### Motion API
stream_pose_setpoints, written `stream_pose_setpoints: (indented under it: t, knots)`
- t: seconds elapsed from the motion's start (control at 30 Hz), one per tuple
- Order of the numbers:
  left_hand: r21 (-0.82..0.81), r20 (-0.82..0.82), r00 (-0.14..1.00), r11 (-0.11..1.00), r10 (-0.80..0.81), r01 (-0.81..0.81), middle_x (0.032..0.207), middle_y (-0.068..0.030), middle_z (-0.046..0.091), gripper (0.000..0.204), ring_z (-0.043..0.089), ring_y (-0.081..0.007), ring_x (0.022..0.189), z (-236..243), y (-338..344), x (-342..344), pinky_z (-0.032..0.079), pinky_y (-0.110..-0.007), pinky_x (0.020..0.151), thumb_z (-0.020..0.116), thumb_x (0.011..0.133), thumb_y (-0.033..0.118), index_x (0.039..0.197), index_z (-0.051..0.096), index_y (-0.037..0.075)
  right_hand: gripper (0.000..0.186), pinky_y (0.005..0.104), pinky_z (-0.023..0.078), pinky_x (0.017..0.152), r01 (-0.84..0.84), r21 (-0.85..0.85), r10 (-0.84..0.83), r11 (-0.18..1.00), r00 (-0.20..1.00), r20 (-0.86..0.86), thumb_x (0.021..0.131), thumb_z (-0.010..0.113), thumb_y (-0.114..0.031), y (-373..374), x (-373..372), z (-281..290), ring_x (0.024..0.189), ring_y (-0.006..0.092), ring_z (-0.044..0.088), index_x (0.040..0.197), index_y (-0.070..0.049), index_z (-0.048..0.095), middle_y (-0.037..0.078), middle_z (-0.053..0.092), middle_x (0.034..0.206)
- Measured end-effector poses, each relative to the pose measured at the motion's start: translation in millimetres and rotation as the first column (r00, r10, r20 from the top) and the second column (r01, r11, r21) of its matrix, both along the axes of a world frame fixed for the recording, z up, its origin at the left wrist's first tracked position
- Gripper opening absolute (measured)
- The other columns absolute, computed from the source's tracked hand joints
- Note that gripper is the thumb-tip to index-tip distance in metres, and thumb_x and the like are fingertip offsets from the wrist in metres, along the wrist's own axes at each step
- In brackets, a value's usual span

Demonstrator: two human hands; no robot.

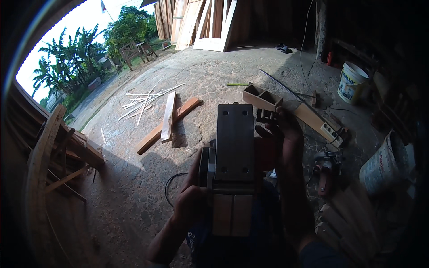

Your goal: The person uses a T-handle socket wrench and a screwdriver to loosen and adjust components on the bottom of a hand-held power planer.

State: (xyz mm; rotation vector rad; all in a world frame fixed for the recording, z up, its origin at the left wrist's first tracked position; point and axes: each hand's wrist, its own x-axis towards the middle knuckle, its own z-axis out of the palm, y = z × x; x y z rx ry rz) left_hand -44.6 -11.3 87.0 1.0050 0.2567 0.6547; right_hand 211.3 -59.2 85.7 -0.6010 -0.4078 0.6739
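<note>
Planks (169,117) lie left of the power tool (234,149), a bucket (351,87) right

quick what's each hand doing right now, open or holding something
Left hand: holding the boxy power tool with grey metal plate.
Right hand: at a small black slotted piece; open or closed cannot be told.

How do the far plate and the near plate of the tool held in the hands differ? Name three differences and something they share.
Marks: the far plate has a round mark near each corner, while the near plate has a dark line lengthwise down its middle.
Size: the far plate looks longer than the near plate.
Colour: the far plate looks grey, the near plate browner.
Shared: both are flat, straight-edged parts of the same tool.
</note>
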Motion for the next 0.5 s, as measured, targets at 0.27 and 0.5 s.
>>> stream_pose_setpoints:
  t: [0.27,0.5]
  knots:
    - [-0.14,-0.031,0.974,0.964,0.224,-0.226,0.157,-0.0206,0.037,0.087,0.055,-0.0263,0.13,-68.7,-43.2,-9.0,0.048,-0.037,0.106,0.051,0.088,0.011,0.164,0.008,0.005,0.027,0.0459,0.063,0.076,-0.018,-0.124,0.004,0.992,0.994,-0.112,0.1,0.066,-0.018,-6.7,-19.7,-42.7,0.083,0.021,0.068,0.122,-0.003,0.062,0.008,0.066,0.099]
    - [-0.287,0.086,0.969,0.937,0.23,-0.197,0.149,-0.02,0.045,0.098,0.068,-0.0205,0.1,-84.7,-43.0,-1.3,0.058,-0.023,0.07,0.052,0.078,0.006,0.165,0.007,0.009,0.027,0.0388,0.065,0.079,0.055,0.021,-0.056,0.998,0.997,0.058,0.1,0.064,-0.011,-23.0,-13.4,-55.1,0.091,0.0183,0.072,0.127,-0.007,0.062,0.007,0.071,0.103]
